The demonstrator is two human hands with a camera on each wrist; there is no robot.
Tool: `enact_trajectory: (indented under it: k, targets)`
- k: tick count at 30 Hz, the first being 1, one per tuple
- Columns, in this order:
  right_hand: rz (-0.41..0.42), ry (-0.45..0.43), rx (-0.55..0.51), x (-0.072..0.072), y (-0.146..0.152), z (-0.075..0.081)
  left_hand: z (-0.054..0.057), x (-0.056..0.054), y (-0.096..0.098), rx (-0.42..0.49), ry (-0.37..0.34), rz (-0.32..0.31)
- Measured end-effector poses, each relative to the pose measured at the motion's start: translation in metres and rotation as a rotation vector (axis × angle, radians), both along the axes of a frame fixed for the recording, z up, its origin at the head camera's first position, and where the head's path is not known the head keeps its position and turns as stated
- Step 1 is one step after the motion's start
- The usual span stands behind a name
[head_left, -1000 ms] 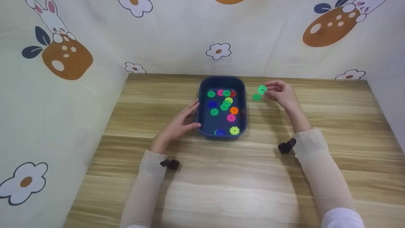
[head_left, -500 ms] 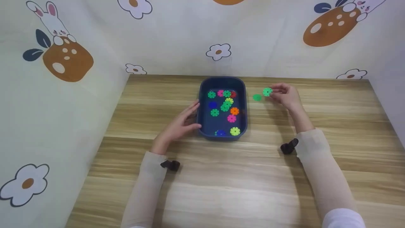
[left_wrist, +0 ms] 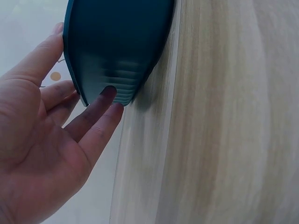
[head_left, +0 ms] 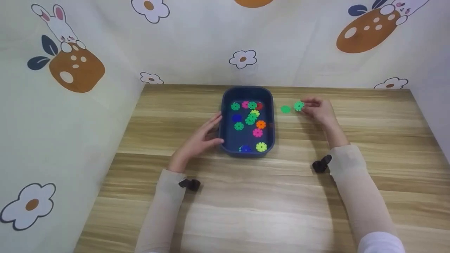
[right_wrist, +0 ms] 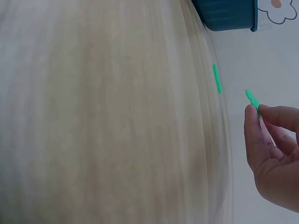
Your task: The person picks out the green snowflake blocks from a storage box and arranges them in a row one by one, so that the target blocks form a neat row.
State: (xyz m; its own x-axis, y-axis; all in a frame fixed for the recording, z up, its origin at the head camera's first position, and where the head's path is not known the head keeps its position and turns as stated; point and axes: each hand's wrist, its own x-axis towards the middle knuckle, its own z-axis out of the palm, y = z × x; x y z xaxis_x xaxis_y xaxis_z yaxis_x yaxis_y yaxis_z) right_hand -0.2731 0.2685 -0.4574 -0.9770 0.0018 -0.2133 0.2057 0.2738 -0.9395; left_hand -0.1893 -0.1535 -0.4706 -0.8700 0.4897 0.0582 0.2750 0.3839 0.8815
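My right hand pinches a green notched plastic disc between thumb and fingers. The right wrist view shows that disc edge-on, raised over the table. Just left of it, a second green disc lies flat on the wood. A dark blue rectangular bin stands at the middle, holding several notched discs in green, pink, yellow, orange, red and blue. My left hand touches the bin's left side with spread fingers. In the left wrist view those fingers lie along its outer wall and rim.
The wood-grain table meets a cream cloth backdrop with flower and rabbit prints at the back and sides. A small black camera sits on the right wrist, another camera on the left wrist.
My right hand has moved right and slightly toward me with the pinched green disc, away from the disc on the table. The left hand has stayed at the bin.
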Motion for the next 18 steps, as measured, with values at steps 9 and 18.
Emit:
enact_trajectory:
  k: [9,18]
  targets:
    - [-0.003,-0.065,-0.050,-0.0019,-0.0025,-0.0039,-0.0003,0.0013,0.0006,0.013,-0.016,0.004]
    - [0.015,-0.108,-0.008,-0.0061,-0.0050,-0.0083,0.0008,0.0007,-0.0007,0.007,0.007,-0.006]
